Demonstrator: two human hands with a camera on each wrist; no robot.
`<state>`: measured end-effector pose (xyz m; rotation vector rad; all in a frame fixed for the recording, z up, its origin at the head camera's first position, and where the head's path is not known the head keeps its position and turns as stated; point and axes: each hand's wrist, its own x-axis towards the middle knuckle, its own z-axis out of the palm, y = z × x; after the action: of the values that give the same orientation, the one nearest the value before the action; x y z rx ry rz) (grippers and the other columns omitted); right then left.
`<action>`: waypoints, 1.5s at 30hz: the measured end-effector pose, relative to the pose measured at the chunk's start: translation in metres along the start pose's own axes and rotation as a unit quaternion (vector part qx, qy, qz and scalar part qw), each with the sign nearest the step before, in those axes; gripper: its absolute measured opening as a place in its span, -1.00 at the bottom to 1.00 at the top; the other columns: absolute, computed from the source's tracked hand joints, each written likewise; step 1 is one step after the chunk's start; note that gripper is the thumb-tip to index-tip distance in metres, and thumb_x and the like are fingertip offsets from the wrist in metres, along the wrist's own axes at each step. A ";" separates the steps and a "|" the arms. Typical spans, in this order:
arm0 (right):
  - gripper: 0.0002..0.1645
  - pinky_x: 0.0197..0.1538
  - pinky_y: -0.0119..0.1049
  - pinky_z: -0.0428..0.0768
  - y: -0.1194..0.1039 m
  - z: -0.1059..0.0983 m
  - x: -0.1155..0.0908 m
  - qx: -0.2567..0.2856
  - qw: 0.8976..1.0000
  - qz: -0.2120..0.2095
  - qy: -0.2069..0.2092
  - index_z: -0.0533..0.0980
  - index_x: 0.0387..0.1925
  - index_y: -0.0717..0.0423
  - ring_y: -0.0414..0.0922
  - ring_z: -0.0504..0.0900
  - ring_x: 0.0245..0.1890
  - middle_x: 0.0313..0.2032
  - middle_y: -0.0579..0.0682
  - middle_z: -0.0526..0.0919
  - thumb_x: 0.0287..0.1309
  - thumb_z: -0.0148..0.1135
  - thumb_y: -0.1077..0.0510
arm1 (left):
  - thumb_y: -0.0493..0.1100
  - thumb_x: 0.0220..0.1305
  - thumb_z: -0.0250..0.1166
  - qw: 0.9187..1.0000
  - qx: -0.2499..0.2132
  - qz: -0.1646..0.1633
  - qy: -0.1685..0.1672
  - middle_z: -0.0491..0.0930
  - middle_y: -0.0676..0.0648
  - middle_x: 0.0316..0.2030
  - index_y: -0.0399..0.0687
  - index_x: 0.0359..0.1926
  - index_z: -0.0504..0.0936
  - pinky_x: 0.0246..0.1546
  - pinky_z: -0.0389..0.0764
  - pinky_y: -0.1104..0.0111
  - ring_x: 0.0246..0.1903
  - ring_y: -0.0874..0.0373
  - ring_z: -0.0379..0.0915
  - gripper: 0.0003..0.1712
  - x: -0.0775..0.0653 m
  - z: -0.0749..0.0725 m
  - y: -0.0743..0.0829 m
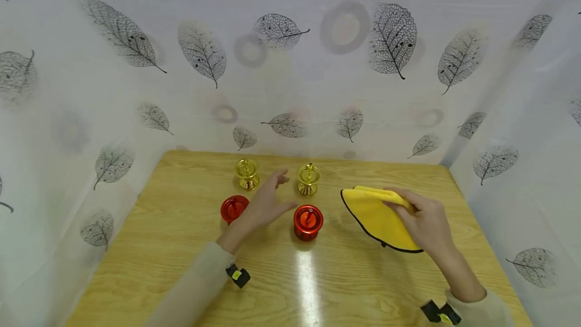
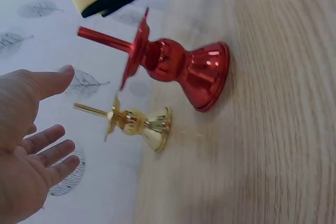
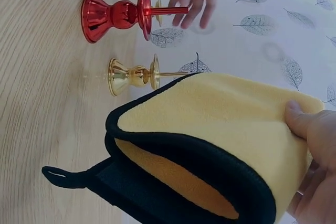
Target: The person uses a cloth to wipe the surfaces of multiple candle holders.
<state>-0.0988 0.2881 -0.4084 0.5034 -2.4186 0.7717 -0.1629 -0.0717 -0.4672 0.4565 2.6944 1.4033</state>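
Yellow cloth (image 1: 379, 218) hangs over the right part of the surface (image 1: 363, 291), pinched at one side between the thumb and fingers of your right hand (image 1: 428, 218). Your left hand (image 1: 265, 203) holds nothing, its thumb and fingers spread as it reaches among the holders, and your two hands are well apart

Closest to you, the right red holder (image 1: 308, 223) stands upright just beside your left thumb, so a careless sideways move could knock its thin rod (image 3: 168, 10). The left red holder (image 1: 234, 208) is partly hidden by your left forearm (image 1: 199, 276); let that arm sag and it may tip. Swing the cloth low to the left and its black hem (image 3: 210, 156) or hanging loop (image 3: 84, 179) could snag a rod. Farther out, the left gold holder (image 1: 247, 174) and right gold holder (image 1: 308, 180) look light, so a brush of your fingertips might topple either one

For room, bare surface lies between you and the red pair, with more to the right beneath the cloth; gaps among the holders are tighter. The far edge (image 1: 386, 161) runs near the gold pair, and the leaf-printed curtain (image 1: 317, 74) rises beyond, leaving you little reach that way
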 end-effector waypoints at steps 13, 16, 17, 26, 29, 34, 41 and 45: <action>-0.49 -0.50 -0.63 0.49 0.002 0.000 0.000 0.004 1.000 -0.011 0.017 0.76 -0.04 0.21 -0.52 0.45 -0.66 -0.31 0.19 0.86 -0.14 0.62 0.46 | -0.10 0.19 0.61 0.989 0.047 0.099 0.098 0.68 -0.12 0.22 -0.12 0.44 0.43 0.19 0.70 -0.07 0.26 -0.14 0.58 -0.14 -0.064 -0.051 0.005; -0.49 -0.48 -0.63 0.51 0.001 0.000 -0.001 0.008 1.000 -0.014 0.023 0.76 -0.05 0.22 -0.51 0.51 -0.63 -0.31 0.19 0.86 -0.15 0.62 0.47 | -0.13 0.14 0.64 0.986 0.047 0.098 0.130 0.67 -0.08 0.22 -0.09 0.41 0.46 0.12 0.73 0.03 0.24 -0.11 0.57 -0.14 -0.074 -0.063 -0.012; -0.49 -0.48 -0.63 0.51 0.001 0.000 -0.001 0.011 1.000 -0.014 0.025 0.76 -0.05 0.22 -0.51 0.51 -0.64 -0.31 0.19 0.86 -0.16 0.62 0.48 | -0.14 0.11 0.65 0.984 0.047 0.101 0.140 0.66 -0.08 0.22 -0.09 0.41 0.46 0.12 0.73 0.09 0.23 -0.10 0.56 -0.13 -0.077 -0.066 -0.019; -0.45 -0.50 -0.62 0.51 0.001 0.000 -0.002 0.024 0.999 -0.022 0.034 0.77 -0.04 0.17 -0.49 0.50 -0.67 -0.30 0.19 0.86 -0.17 0.62 0.49 | -0.20 -0.10 0.72 0.972 0.082 0.101 0.194 0.66 -0.21 0.21 -0.20 0.44 0.42 0.18 0.40 0.60 0.15 -0.06 0.52 0.06 -0.092 -0.076 -0.080; -0.45 -0.50 -0.62 0.52 0.000 0.001 -0.001 0.029 0.999 -0.029 0.035 0.77 -0.04 0.18 -0.47 0.53 -0.67 -0.31 0.18 0.86 -0.18 0.62 0.49 | -0.21 -0.08 0.72 0.976 0.073 0.080 0.190 0.62 -0.24 0.25 -0.25 0.43 0.41 0.18 0.47 0.54 0.19 -0.07 0.53 0.05 -0.093 -0.071 -0.096; -0.45 -0.51 -0.62 0.51 0.001 0.002 -0.001 0.031 0.999 -0.031 0.032 0.77 -0.04 0.18 -0.48 0.51 -0.68 -0.31 0.18 0.86 -0.18 0.62 0.49 | -0.23 -0.05 0.72 0.980 0.043 0.059 0.184 0.58 -0.31 0.27 -0.29 0.44 0.38 0.17 0.54 0.49 0.19 -0.11 0.53 0.04 -0.095 -0.060 -0.113; -0.47 -0.49 -0.63 0.52 0.002 0.001 -0.002 0.018 0.999 -0.021 0.031 0.77 -0.05 0.18 -0.48 0.54 -0.63 -0.30 0.17 0.86 -0.18 0.63 0.48 | -0.03 0.07 0.68 0.987 0.047 0.003 0.156 0.54 -0.21 0.33 -0.25 0.49 0.34 0.20 0.60 0.26 0.17 -0.08 0.59 0.07 -0.092 -0.048 -0.122; -0.48 -0.48 -0.63 0.53 0.002 0.002 -0.002 0.018 0.999 -0.021 0.028 0.77 -0.07 0.20 -0.48 0.55 -0.62 -0.30 0.18 0.86 -0.18 0.63 0.48 | -0.04 0.09 0.67 0.987 0.040 -0.004 0.154 0.55 -0.24 0.32 -0.28 0.49 0.35 0.18 0.63 0.17 0.13 -0.08 0.61 0.05 -0.091 -0.044 -0.123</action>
<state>-0.0990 0.2892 -0.4117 0.5380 -2.3401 0.8010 -0.1132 -0.1991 -0.5479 0.2512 2.9983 1.4758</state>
